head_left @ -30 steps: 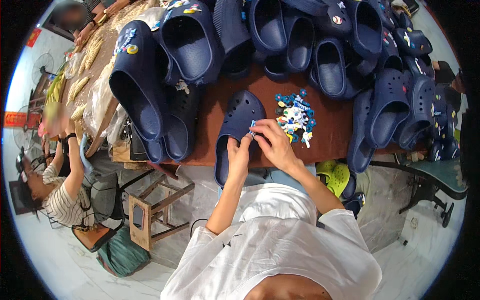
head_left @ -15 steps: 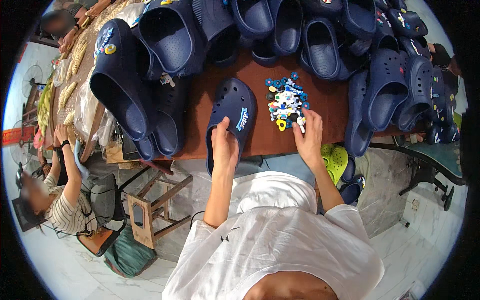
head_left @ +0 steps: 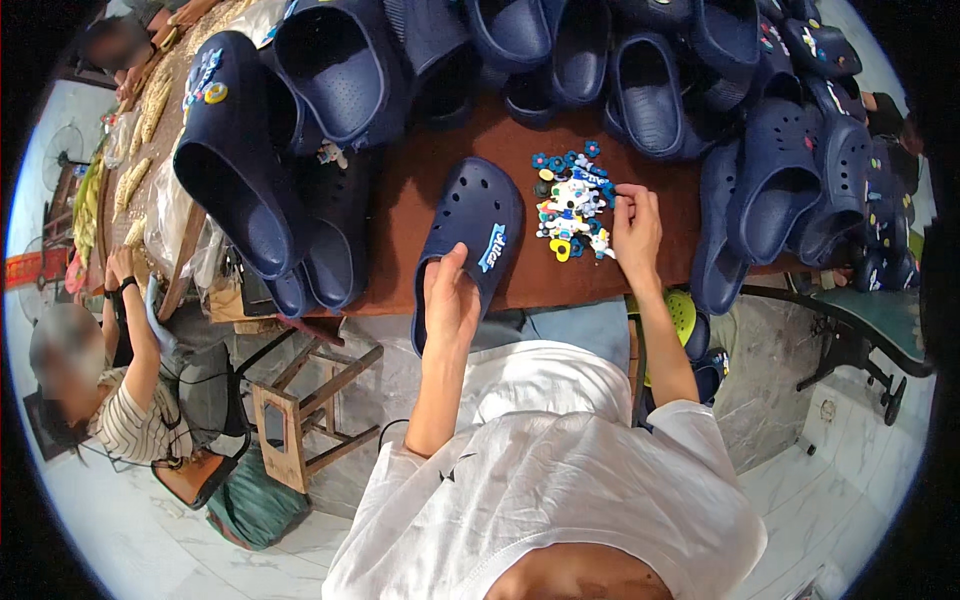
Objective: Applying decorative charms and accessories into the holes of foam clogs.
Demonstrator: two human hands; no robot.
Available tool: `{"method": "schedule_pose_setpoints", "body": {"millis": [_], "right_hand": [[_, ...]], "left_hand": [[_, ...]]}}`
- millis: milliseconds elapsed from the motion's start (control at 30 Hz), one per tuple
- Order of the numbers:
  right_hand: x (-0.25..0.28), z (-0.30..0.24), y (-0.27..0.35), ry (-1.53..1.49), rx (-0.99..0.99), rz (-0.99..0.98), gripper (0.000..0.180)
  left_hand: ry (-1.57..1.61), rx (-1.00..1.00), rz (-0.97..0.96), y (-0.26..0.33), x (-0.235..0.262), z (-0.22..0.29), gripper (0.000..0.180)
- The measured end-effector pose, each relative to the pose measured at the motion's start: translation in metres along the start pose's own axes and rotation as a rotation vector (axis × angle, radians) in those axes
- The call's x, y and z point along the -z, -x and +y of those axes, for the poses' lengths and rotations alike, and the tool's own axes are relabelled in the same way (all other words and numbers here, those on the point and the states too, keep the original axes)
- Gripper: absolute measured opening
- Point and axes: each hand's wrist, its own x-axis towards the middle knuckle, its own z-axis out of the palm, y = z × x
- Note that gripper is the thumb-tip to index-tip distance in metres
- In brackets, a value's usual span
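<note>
gripping the likely squashy navy clog point(head_left: 472, 216) by its opening with my left hand point(head_left: 450, 302), i can't tell whether my right hand point(head_left: 638, 236) pinches shoe charms point(head_left: 572, 195).

Pale marbled floor point(head_left: 780, 500), wooden stool point(head_left: 290, 466)

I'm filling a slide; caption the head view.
Left hand holding a navy clog, right hand beside colourful charms on a brown table.

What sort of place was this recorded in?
Likely a small workshop: navy clogs crowd a brown table, along with a pile of colourful charms, and a wooden stool is nearby.
</note>
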Motion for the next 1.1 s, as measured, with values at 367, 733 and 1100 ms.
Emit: {"method": "schedule_pose_setpoints", "body": {"millis": [367,733,1100], "right_hand": [[0.004,0.003,-0.014,0.040,-0.032,-0.080,0.022],[0.004,-0.012,-0.003,-0.117,-0.001,0.002,0.017],[-0.021,-0.086,0.024,-0.273,0.262,-0.187,0.015]], "left_hand": [[0.139,0.170,-0.043,-0.021,0.000,0.002,0.039],[0.186,0.179,-0.023,-0.026,-0.005,-0.004,0.041],[0.155,0.200,-0.004,-0.002,0.005,-0.011,0.040]]}}
